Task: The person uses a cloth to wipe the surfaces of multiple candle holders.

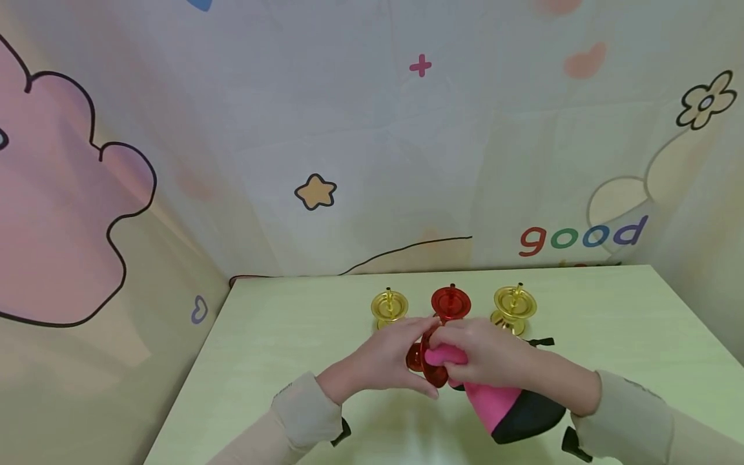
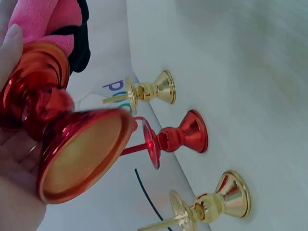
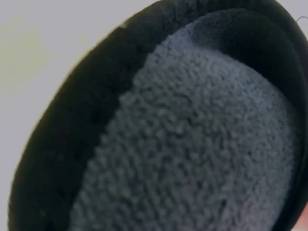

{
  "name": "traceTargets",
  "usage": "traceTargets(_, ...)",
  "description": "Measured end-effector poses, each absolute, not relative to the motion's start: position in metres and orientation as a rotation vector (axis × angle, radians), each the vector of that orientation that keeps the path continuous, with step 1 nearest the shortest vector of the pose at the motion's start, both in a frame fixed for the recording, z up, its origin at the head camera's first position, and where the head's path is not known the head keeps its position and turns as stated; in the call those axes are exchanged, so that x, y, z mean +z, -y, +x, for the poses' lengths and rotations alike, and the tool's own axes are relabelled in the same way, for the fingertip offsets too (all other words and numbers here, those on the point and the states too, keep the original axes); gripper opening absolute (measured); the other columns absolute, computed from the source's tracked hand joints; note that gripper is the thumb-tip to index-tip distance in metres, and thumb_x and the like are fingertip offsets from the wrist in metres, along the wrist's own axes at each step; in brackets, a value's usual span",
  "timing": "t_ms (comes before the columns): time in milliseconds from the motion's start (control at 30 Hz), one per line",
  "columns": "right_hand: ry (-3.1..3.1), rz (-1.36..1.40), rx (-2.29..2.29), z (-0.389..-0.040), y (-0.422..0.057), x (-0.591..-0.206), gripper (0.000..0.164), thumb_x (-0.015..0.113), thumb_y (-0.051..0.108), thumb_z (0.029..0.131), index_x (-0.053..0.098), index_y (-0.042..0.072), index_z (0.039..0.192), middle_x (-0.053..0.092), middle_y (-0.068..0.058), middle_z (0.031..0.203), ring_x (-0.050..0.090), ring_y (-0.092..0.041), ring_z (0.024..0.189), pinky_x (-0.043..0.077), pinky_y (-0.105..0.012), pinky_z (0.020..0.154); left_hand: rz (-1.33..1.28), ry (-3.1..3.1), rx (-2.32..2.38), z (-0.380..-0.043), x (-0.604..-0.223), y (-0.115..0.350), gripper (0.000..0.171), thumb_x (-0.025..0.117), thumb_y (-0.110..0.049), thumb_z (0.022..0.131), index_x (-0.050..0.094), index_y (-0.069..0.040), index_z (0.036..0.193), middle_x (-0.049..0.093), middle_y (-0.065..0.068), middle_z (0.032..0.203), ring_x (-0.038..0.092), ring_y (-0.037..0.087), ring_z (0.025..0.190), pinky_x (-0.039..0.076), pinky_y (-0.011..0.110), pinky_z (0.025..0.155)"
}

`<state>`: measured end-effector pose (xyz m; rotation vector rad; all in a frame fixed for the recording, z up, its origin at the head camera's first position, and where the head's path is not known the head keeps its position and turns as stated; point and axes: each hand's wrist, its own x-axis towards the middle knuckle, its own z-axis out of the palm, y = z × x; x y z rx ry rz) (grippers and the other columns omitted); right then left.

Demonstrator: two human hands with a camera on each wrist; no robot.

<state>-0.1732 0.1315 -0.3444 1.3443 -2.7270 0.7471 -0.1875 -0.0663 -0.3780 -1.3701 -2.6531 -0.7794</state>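
Observation:
My left hand (image 1: 383,358) grips a shiny red candlestick (image 1: 434,373), tipped on its side over the table. Its flared base, with a yellowish underside, faces left in the head view and toward the camera in the left wrist view. My right hand (image 1: 494,352) pinches a pink and black plush cloth (image 1: 488,403) and presses a pink bulge of it against the candlestick's dish. The cloth's black end hangs below the right wrist. In the right wrist view, a black rim and grey fuzzy inside of the cloth (image 3: 192,144) hide the fingers and candlestick.
Behind the hands stand a gold candlestick (image 1: 389,305), a red candlestick (image 1: 451,301) and another gold candlestick (image 1: 515,302) in a row on the pale table (image 1: 279,329). A printed curtain (image 1: 360,129) hangs along the table's back edge.

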Motion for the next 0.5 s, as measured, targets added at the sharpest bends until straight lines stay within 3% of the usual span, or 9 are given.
traceTargets(133,2.683,1.322,0.799,-0.173,-0.133,-0.343,0.018,0.064,0.012,0.077,0.059,0.014,0.094,0.062,0.003,0.088,0.054,-0.004,0.074,0.047,-0.013,0.058,-1.321,2.488,-0.696,-0.182,-0.382,0.064,0.085,0.074,-0.05,0.06,0.041,-0.009,0.127,0.053,-0.002,0.122,0.046,0.01,0.115,0.04,0.016,0.093)
traceTargets(333,2.71,1.216,1.001,-0.182,-0.134,-0.343,0.019,0.064,0.01,0.076,0.059,0.013,0.094,0.064,0.001,0.086,0.052,-0.003,0.067,0.047,-0.016,0.053,-1.095,2.085,-0.31,-0.177,-0.396,0.058,0.085,0.074,-0.053,0.059,0.048,0.001,0.12,0.059,0.008,0.116,0.052,0.019,0.11,0.04,0.023,0.096)
traceTargets(500,2.813,1.243,0.82,-0.179,-0.131,-0.343,0.02,0.063,0.012,0.077,0.059,0.015,0.095,0.062,0.003,0.088,0.052,-0.002,0.069,0.046,-0.014,0.054,-1.153,2.235,-0.36,-0.176,-0.398,0.061,0.095,0.072,-0.056,0.06,0.039,0.001,0.129,0.057,0.006,0.12,0.046,0.02,0.116,0.038,0.026,0.098)
